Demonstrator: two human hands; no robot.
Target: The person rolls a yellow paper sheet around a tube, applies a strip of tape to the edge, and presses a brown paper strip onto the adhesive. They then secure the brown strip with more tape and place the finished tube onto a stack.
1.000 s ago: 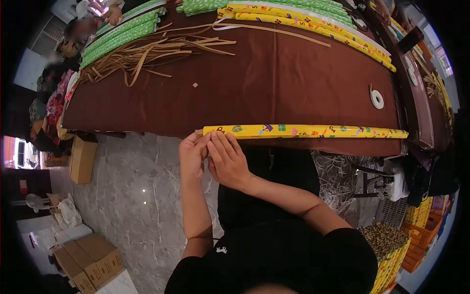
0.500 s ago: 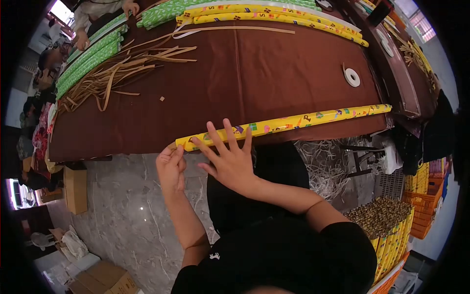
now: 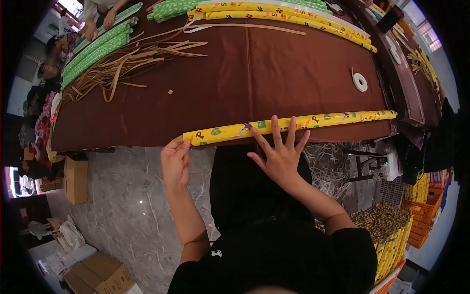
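Note:
A long roll of yellow patterned wrapping paper [image 3: 230, 130] lies along the near edge of the brown-covered table [image 3: 205, 93]. My left hand [image 3: 176, 154] pinches the roll's left end between thumb and fingers. Spread flat, my right hand [image 3: 283, 157] rests its fingertips on the roll near its middle, palm off the table edge. Farther right on the table is a small roll of white tape [image 3: 360, 82].
Brown strips [image 3: 115, 68] lie heaped at the left, beside green wrapping rolls [image 3: 100, 46]. More yellow rolls [image 3: 289, 20] lie at the back. Another person's hands [image 3: 108, 19] are at the far left. An orange crate [image 3: 422, 210] and upright yellow rolls [image 3: 396, 245] stand at right.
My right hand has slid rightward along the yellow roll, from near its left end toward the middle. The left hand keeps its pinch on the end. The view has shifted slightly.

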